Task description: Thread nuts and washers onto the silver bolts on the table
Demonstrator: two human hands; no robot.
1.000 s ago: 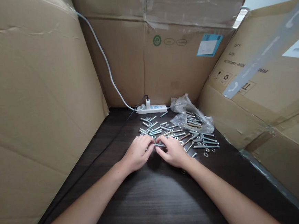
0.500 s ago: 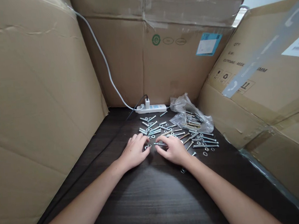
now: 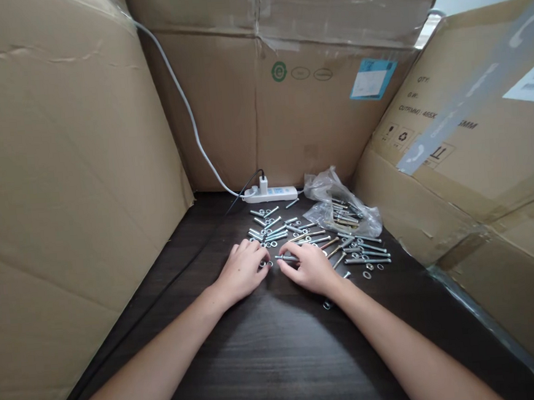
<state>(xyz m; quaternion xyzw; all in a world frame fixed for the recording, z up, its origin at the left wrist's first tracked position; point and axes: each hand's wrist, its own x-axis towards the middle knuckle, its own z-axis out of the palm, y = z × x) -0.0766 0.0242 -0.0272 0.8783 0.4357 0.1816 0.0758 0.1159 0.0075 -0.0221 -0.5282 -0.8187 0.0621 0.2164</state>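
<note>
My right hand [image 3: 310, 267] pinches a silver bolt [image 3: 285, 258] by its right end, holding it level just above the dark wooden table [image 3: 278, 347]. My left hand [image 3: 242, 270] rests palm down beside it, fingers curled over small washers [image 3: 266, 263] near the bolt's left tip. Whether the left fingers hold one is hidden. Many loose bolts and washers [image 3: 316, 239] lie scattered just beyond both hands.
A crumpled clear plastic bag [image 3: 342, 209] with more bolts lies at the back right. A white power strip [image 3: 270, 193] with a white cable and a black cable sits against the rear cardboard box [image 3: 287, 100]. Cardboard boxes wall in the left, back and right.
My left hand let go of the bolt's left end, drew slightly left and settled onto the washers. My right hand kept the bolt almost still.
</note>
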